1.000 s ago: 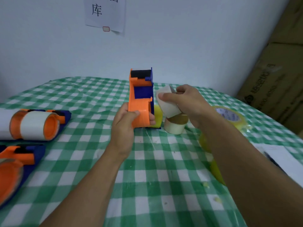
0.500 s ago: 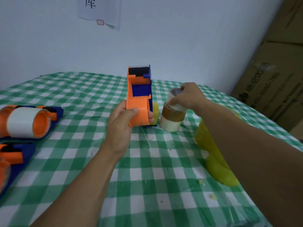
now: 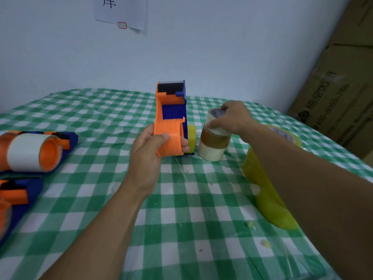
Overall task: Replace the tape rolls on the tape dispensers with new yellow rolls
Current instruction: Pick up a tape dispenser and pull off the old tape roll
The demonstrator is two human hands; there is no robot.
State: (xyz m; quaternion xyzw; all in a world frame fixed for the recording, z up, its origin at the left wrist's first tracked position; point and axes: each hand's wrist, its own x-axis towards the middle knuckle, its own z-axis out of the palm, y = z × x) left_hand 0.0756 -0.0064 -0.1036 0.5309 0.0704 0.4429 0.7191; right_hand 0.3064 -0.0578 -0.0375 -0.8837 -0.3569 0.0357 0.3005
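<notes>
Head view: right grip, clasping the old roll, has lowered it onto the stack beside the dispenser (left grip clenches that); yellow roll likely next.

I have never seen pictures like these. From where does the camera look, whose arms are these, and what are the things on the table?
No machine is here. The camera sits on a person's head and looks down at that person's own bare arms. The left hand grips an orange and blue tape dispenser, held upright over the green checked tablecloth. The right hand holds the top roll of a stack of rolls beside it. Another dispenser with a white roll lies at the left. Yellow rolls lie at the right, partly behind the arm.
</notes>
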